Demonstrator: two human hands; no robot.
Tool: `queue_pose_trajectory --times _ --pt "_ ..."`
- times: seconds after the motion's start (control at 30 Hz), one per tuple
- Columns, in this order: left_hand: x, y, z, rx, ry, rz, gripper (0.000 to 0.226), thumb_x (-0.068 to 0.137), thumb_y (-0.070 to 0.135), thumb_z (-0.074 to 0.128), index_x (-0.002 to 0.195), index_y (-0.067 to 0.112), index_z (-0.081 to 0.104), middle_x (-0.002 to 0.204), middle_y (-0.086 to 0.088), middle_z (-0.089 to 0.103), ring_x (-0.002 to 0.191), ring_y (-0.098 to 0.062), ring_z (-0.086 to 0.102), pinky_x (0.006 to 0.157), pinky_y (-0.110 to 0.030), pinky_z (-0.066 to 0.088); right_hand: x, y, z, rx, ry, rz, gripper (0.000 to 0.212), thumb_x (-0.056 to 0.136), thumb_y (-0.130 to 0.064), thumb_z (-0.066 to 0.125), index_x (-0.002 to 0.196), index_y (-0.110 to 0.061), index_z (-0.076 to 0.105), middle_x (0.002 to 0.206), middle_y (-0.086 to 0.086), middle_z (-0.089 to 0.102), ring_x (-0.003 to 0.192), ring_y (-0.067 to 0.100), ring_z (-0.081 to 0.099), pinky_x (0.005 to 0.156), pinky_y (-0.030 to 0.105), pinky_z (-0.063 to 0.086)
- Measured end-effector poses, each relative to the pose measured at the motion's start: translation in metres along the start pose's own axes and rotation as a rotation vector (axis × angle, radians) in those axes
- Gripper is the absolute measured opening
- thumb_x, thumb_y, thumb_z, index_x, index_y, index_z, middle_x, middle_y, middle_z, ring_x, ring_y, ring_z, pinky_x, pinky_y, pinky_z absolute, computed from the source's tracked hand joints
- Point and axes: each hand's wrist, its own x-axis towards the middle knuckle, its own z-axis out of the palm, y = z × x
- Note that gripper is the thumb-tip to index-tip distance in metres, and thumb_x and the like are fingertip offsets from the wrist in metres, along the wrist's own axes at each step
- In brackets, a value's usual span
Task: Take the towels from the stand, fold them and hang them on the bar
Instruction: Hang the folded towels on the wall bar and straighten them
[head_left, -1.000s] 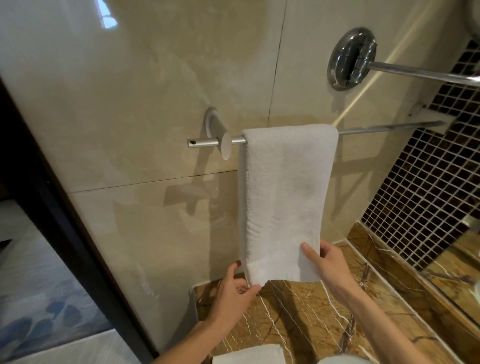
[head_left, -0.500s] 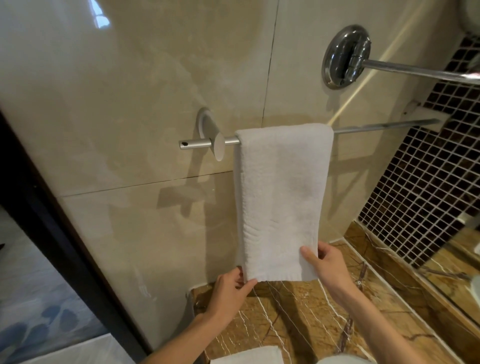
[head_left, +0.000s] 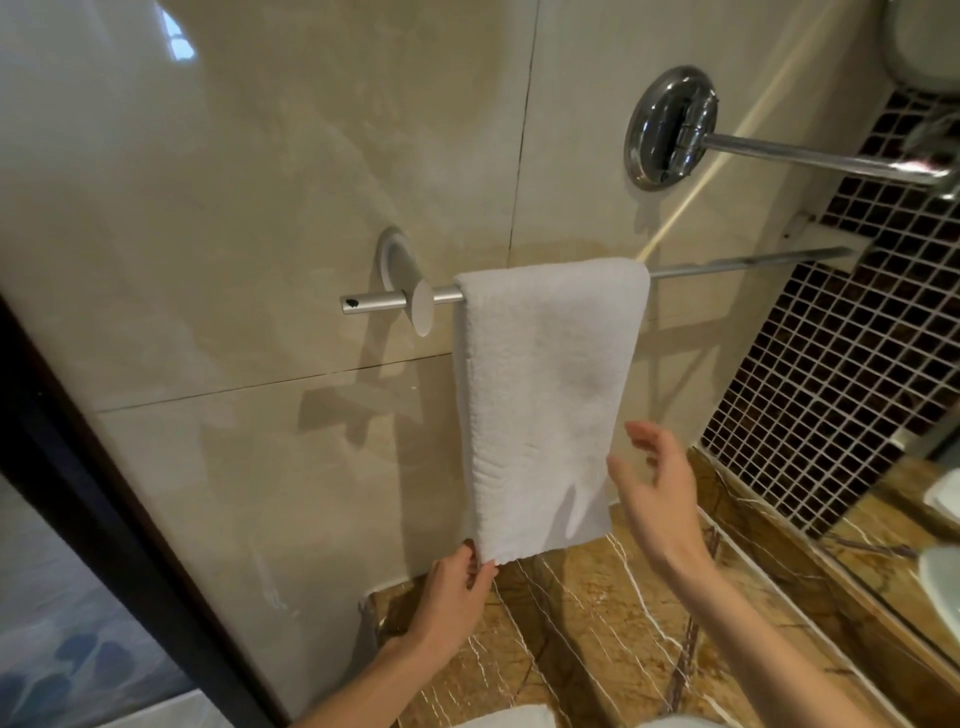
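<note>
A folded towel (head_left: 545, 405) is hanging over the bar (head_left: 748, 262), mid-frame. The left hand (head_left: 457, 582) is pinching its lower left corner; the right hand (head_left: 660, 499) is hovering open beside its right edge. I'd be tugging gently and evenly, so the hem levels without sliding off.

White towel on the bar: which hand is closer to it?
Left. The left hand pinches the bottom left corner of the white towel; the right hand hovers open beside its right edge, apparently not touching.
</note>
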Motion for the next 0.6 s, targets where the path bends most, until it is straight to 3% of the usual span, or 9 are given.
queue_pose_trajectory --times 0.07,0.17,0.23,0.3,0.4,0.5,0.6 --pt "0.000 0.001 0.001 0.011 0.001 -0.007 0.009 0.095 0.023 0.056 0.101 0.021 0.062 0.091 0.005 0.072 0.087 -0.009 0.068 0.082 -0.033 0.055 0.005 -0.034 -0.009 -0.069 0.048 -0.211 0.035 0.090 -0.014 0.058 0.121 -0.026 0.049 0.118 -0.016 0.047 0.112 -0.002 0.043 0.092 0.007 0.029" --pt "-0.001 0.006 0.003 0.002 -0.018 -0.007 0.013 0.095 0.019 0.054 0.106 0.019 0.062 0.092 0.007 0.071 0.087 -0.005 0.066 0.084 -0.030 0.055 0.016 -0.086 -0.021 -0.213 0.092 -0.491 0.026 0.088 -0.005 0.059 0.112 -0.016 0.057 0.116 -0.005 0.049 0.113 0.007 0.043 0.095 0.001 0.021" --pt "-0.001 0.008 0.003 0.008 -0.019 -0.013 0.013 0.095 0.014 0.054 0.101 0.021 0.062 0.091 0.007 0.070 0.086 -0.008 0.066 0.082 -0.030 0.055 0.025 -0.118 -0.027 -0.262 0.113 -0.615 0.024 0.087 -0.004 0.059 0.110 -0.008 0.059 0.116 0.005 0.052 0.113 0.013 0.045 0.097 0.006 0.024" --pt "-0.002 0.009 0.002 0.009 -0.007 -0.031 0.014 0.094 0.011 0.054 0.098 0.022 0.062 0.089 0.007 0.070 0.081 -0.008 0.065 0.074 -0.027 0.054 0.036 -0.146 -0.032 -0.300 0.100 -0.697 0.025 0.088 -0.008 0.057 0.113 -0.005 0.059 0.118 0.011 0.054 0.112 0.019 0.048 0.099 0.020 0.033" --pt "-0.003 0.007 0.001 -0.007 0.000 -0.047 0.011 0.094 0.016 0.055 0.097 0.024 0.061 0.089 0.008 0.070 0.068 -0.002 0.060 0.060 -0.018 0.048 0.057 -0.179 -0.032 -0.439 -0.055 -0.767 0.030 0.094 -0.021 0.053 0.121 -0.009 0.060 0.123 0.011 0.057 0.115 0.024 0.050 0.099 0.038 0.038" --pt "-0.002 0.006 0.000 -0.039 -0.001 -0.060 0.011 0.094 0.020 0.057 0.102 0.025 0.059 0.093 0.010 0.071 0.082 -0.001 0.065 0.075 -0.022 0.054 0.075 -0.193 -0.019 -0.574 -0.252 -0.788 0.032 0.099 -0.029 0.046 0.119 -0.012 0.063 0.123 0.011 0.059 0.113 0.027 0.053 0.097 0.042 0.039" --pt "0.000 0.004 -0.001 -0.043 -0.002 -0.072 0.012 0.094 0.023 0.057 0.106 0.023 0.060 0.096 0.008 0.071 0.088 -0.005 0.066 0.080 -0.025 0.055 0.080 -0.191 -0.005 -0.589 -0.375 -0.745 0.040 0.101 -0.032 0.035 0.097 -0.006 0.064 0.097 0.013 0.063 0.092 0.032 0.056 0.085 0.044 0.043"
